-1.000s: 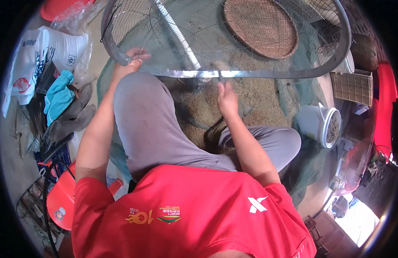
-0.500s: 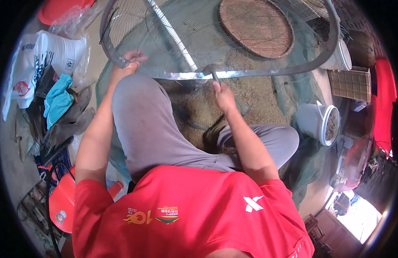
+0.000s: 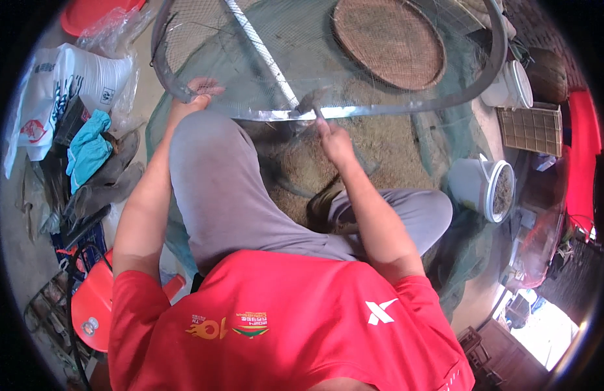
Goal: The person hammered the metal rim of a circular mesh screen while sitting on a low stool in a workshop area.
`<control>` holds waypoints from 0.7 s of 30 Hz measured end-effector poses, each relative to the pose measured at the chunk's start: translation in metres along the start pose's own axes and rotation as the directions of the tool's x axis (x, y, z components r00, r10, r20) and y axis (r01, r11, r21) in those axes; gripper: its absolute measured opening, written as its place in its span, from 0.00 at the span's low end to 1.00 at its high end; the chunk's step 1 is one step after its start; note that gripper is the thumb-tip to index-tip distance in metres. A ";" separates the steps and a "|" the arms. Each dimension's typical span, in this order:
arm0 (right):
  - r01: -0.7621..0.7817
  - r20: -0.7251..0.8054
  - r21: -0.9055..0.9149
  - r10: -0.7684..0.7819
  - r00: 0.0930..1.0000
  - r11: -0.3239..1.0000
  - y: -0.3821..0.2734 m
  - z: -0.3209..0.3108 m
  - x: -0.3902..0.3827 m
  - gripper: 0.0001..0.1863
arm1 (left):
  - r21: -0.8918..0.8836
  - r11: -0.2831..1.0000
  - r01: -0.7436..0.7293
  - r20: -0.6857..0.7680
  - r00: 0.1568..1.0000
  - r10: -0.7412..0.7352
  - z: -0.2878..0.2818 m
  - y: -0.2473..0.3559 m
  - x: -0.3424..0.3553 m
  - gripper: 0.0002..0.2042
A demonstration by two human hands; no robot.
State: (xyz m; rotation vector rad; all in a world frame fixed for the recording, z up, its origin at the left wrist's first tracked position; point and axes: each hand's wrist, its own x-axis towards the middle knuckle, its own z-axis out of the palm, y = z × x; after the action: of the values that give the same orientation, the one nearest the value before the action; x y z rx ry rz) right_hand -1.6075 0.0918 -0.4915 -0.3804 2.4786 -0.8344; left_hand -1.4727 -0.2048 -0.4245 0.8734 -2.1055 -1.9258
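Blown-out glare (image 3: pixel 543 333) at lower right

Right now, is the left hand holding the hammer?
No, the right hand holds the hammer, while the left hand grips the netted hoop.

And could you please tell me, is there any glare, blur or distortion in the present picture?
Head view: the hoop glares along its near edge; head view: the bright patch at lower right is washed out; head view: the hammer-like tool at the hoop looks blurred; head view: the fisheye leaves corners black.
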 end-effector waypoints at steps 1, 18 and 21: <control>0.016 0.011 0.074 -0.017 1.000 0.997 -0.009 -0.007 -0.002 0.21 | 0.003 1.000 0.006 -0.001 1.000 -0.006 -0.003 -0.003 -0.003 0.20; 0.234 -0.281 0.528 -0.092 0.955 0.816 -0.012 -0.029 -0.023 0.19 | 0.014 0.999 0.035 0.043 0.998 -0.036 -0.011 0.002 -0.006 0.19; 0.166 -0.248 0.380 -0.073 0.966 0.910 0.006 -0.019 -0.020 0.21 | 0.056 0.998 -0.018 0.071 0.997 0.014 -0.013 0.000 -0.001 0.20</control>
State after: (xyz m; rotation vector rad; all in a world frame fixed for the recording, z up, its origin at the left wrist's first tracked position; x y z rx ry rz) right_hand -1.6011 0.1136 -0.4749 -0.3057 2.4194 -1.4770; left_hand -1.4651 -0.2151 -0.4223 0.8079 -2.2101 -1.9260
